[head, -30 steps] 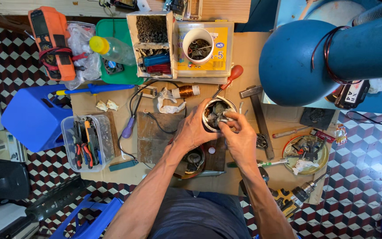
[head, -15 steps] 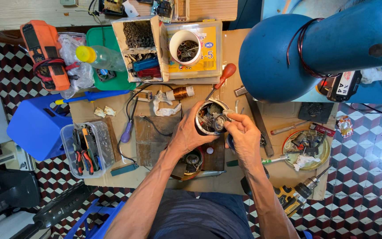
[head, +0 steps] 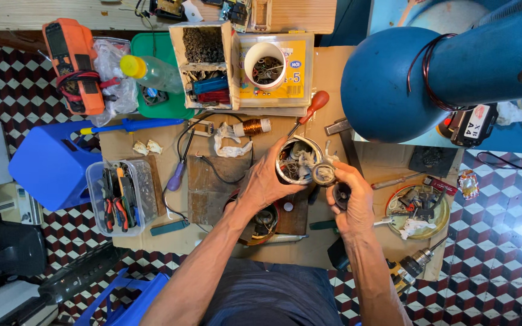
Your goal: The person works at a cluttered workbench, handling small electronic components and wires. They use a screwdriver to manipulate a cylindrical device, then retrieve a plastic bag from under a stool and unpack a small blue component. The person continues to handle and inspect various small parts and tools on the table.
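My left hand (head: 267,184) has its fingers wrapped shut around a round metal motor housing (head: 297,162) full of windings, held above the cluttered surface (head: 212,232), while the fingers of my right hand (head: 350,196) pinch a small ring-shaped part (head: 324,174) touching its rim.

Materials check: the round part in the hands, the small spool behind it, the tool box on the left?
Round part, held by left hand and right hand: looks like a dull grey metal shell with pale windings inside. Small spool: shiny copper-coloured wire, probably enamelled copper, on a white core. Tool box: clear plastic, since the pliers show through its walls.
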